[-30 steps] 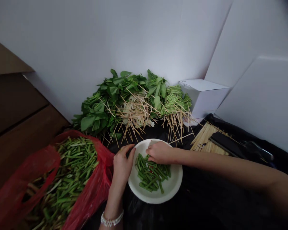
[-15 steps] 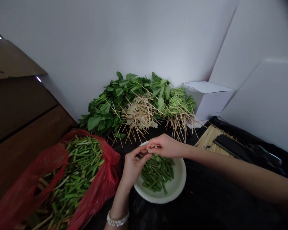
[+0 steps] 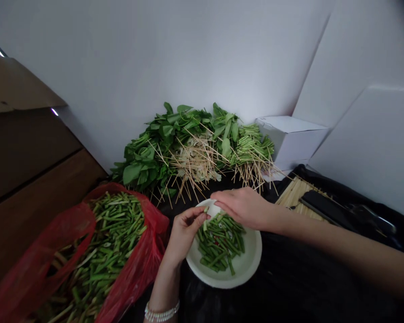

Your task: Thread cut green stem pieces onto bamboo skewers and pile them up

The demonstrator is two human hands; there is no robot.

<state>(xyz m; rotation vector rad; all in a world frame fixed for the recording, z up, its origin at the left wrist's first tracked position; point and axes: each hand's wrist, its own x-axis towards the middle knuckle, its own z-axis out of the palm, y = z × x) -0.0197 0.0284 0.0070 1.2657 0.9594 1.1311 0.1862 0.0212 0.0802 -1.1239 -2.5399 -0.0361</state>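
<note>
My left hand (image 3: 183, 233), with a beaded bracelet on its wrist, pinches a short piece of green bean (image 3: 206, 210) between thumb and fingertips over the near left rim of the bowl. My right hand (image 3: 244, 207) is over the bowl's far side, fingers stretched toward the left and apart from the left hand, with nothing visible in them. Beneath both is a white bowl (image 3: 252, 264), holding a pile of cut green beans (image 3: 222, 244). Part of its far rim is hidden behind the right hand.
At left, a red plastic bag (image 3: 155, 224) gapes around many cut green pieces (image 3: 121, 224). Behind the bowl lie leafy greens (image 3: 141, 157), bundled stems (image 3: 252, 143) and skewers (image 3: 195, 157). A white box (image 3: 296, 134), more skewers (image 3: 294, 195) and a black phone-like object (image 3: 323, 206) are at right.
My right hand has moved away from the left fingertips, slightly to the right, and its fingers have straightened. The bean piece stays in my left hand.
</note>
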